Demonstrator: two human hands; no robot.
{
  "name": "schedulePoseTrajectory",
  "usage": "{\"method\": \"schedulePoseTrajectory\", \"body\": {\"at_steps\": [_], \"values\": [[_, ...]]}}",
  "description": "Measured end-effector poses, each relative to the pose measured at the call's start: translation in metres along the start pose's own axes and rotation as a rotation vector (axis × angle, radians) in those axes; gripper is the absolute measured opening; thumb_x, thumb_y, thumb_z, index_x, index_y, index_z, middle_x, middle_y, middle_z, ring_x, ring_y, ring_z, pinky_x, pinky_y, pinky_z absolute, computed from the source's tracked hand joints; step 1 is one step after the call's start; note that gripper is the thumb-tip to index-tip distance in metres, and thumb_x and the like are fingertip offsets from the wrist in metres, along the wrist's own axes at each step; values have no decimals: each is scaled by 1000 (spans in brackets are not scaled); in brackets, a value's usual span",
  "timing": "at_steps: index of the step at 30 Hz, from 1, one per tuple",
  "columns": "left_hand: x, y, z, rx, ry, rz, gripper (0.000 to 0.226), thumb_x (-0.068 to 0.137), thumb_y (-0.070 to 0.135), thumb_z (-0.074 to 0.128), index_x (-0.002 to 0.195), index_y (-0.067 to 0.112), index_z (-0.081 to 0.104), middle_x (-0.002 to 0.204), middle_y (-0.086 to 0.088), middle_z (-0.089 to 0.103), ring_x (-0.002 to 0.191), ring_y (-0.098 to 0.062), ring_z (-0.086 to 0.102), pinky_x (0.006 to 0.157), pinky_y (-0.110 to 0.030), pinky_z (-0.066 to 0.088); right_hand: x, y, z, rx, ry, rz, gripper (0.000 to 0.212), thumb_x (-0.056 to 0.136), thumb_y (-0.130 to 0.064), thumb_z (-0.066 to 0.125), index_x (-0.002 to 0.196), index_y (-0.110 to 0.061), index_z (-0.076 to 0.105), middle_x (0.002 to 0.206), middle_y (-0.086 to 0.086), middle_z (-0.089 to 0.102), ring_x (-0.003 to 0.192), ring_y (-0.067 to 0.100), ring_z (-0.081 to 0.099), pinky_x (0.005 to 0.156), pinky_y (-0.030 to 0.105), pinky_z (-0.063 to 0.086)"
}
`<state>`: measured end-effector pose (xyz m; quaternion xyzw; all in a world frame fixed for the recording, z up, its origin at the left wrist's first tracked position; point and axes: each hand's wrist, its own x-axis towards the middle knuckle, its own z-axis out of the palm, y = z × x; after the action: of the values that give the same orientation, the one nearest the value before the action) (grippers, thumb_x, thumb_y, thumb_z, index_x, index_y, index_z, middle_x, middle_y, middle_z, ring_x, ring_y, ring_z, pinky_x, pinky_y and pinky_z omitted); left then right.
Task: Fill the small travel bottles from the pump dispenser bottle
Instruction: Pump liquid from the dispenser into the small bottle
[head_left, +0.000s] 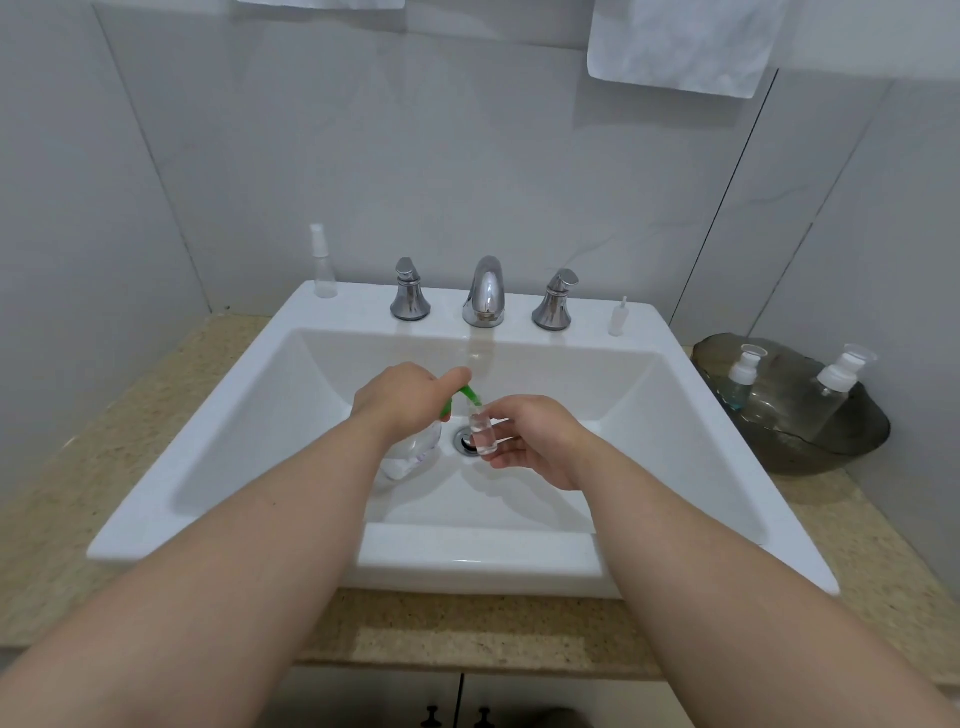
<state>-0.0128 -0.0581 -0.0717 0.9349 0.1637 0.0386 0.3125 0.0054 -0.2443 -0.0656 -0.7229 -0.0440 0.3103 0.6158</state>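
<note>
Nozzle-to-mouth alignment over the sink (675, 441). The left hand (402, 397) is curled over the green pump head (470, 395) of the pump dispenser bottle (410, 452), which stands in the basin at 9 o'clock from the drain (464, 441), with its spout aimed toward 4 o'clock. The right hand (535, 439) pinches a clear travel bottle (483, 434) by its body. The bottle's long axis is near upright, and its open mouth is at the spout tip, touching or just below; which cannot be told. Its fill level is unreadable. The next press likely depends on keeping the mouth beneath the spout; nothing lies between them.

On the deck are a faucet (485, 293) at 12 o'clock, a tall clear bottle (323, 265) at 11 and a small sprayer insert (618, 317) at 1. At 3 o'clock a dark bowl (831, 452) holds two capped bottles (740, 379).
</note>
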Motion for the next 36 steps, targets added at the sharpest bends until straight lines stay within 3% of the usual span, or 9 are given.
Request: {"method": "schedulePoseTrajectory", "body": {"at_steps": [14, 22, 26, 30, 36], "values": [[2, -1, 1, -18, -32, 8, 60, 91, 63, 44, 61, 19, 71, 89, -1, 78, 78, -25, 67, 80, -36, 50, 0, 1, 0, -12, -14, -15, 13, 96, -14, 61, 98, -4, 69, 78, 11, 71, 69, 25, 63, 71, 34, 54], [1, 1, 0, -5, -23, 4, 53, 91, 55, 47, 58, 19, 68, 88, -6, 78, 67, -24, 59, 69, -33, 44, 0, 1, 1, -29, -32, -8, 14, 96, -14, 60, 100, -4, 69, 79, 11, 70, 69, 24, 62, 69, 33, 55], [1, 0, 0, -17, -26, 7, 51, 91, 54, 47, 60, 19, 68, 84, 0, 78, 69, -23, 60, 69, -33, 45, -1, 1, 1, -31, -40, -10, 13, 96, -14, 61, 99, -5, 69, 78, 10, 70, 70, 25, 62, 72, 34, 55], [-2, 4, -1, 2, -32, 1, 45, 93, 46, 49, 65, 18, 71, 62, 5, 63, 64, -21, 55, 63, -31, 39, -3, 1, 2, -47, -63, -7, 13, 97, -13, 59, 100, -5, 68, 79, 10, 69, 75, 26, 62, 72, 34, 56], [-1, 4, -1, 3, -36, 5, 45, 91, 46, 49, 71, 15, 76, 61, 6, 63, 66, -22, 57, 64, -31, 40, -2, 2, 2, -56, -62, -1, 13, 96, -13, 62, 102, -4, 69, 78, 9, 71, 74, 25, 64, 75, 35, 56]]}}
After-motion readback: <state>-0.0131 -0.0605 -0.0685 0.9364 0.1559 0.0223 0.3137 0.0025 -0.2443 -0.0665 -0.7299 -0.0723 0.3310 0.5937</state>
